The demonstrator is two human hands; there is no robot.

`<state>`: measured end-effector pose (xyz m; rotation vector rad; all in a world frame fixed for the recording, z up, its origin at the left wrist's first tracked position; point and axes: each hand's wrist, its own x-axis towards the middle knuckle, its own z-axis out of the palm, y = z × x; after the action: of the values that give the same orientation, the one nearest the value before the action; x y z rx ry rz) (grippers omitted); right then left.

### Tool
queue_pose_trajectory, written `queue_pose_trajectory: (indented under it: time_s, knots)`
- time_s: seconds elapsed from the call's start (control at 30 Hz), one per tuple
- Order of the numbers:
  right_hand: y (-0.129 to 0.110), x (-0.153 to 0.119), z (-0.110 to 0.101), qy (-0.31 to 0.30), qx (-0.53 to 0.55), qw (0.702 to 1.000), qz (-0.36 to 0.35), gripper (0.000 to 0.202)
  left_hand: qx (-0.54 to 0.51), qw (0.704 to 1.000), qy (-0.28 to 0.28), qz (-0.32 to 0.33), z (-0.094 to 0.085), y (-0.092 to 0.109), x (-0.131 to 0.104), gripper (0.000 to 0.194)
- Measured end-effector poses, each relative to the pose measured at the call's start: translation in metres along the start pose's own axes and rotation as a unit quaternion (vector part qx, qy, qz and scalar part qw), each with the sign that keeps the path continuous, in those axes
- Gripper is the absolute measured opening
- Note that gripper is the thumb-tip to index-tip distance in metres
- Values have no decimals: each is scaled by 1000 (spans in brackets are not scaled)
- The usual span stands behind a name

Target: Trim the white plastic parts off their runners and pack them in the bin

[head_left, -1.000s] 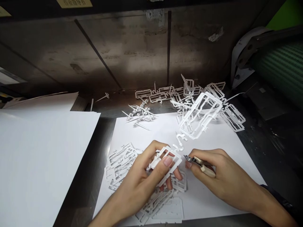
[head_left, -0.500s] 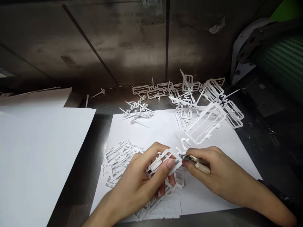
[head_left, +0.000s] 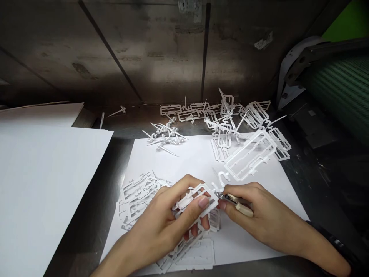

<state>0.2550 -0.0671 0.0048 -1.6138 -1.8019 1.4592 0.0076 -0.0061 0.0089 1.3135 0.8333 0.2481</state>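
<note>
My left hand [head_left: 170, 215] pinches one end of a white plastic frame piece [head_left: 211, 198] between thumb and fingers. A curved runner joins that piece to a larger white frame [head_left: 250, 154], which sticks out up and to the right. Closed around small nippers with cream handles [head_left: 244, 209], my right hand [head_left: 268, 215] has the metal jaws at the edge of the held piece, beside the runner. Whether the jaws are closed on plastic is too small to tell. Under and left of my left hand lies a pile of flat white frames [head_left: 138, 196] on white paper [head_left: 248, 238].
Thin pointed sprue bits [head_left: 165, 134] lie at the paper's far edge. More white frames with runners [head_left: 256, 113] are heaped at the back right. A stack of white sheets [head_left: 52, 161] is at the left. A metal wall [head_left: 167, 57] stands behind; a green ribbed belt [head_left: 340, 84] is at right.
The view has shifted slightly. Both hands keep their holds, and the nippers' jaws remain near the edge of the held piece.
</note>
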Motion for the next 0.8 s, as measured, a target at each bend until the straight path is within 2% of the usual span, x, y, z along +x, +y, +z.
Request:
queue_pose_trajectory:
  time_s: [0.13,0.3,0.47,0.6,0.73,0.8]
  knots:
    - [-5,-3,-3,2,1,1000,-14,21,11,998,-5,58,-1,4,1,16]
    - [5,-8,3,71,-76,993,-56,18,7,997,-3,82,-3,4,2,14]
    - [18,-8,8,110,-152,981,-41,16,69,991,40,103,-4,0,4,9]
    - [15,-5,6,76,-132,988,-18,19,88,992,38,77,-3,-2,5,14]
    - [8,-1,4,15,-39,999,-3,25,53,998,19,10,1,-2,4,16]
    - [5,-1,3,-6,2,1000,6,28,42,999,12,-4,3,-1,4,15]
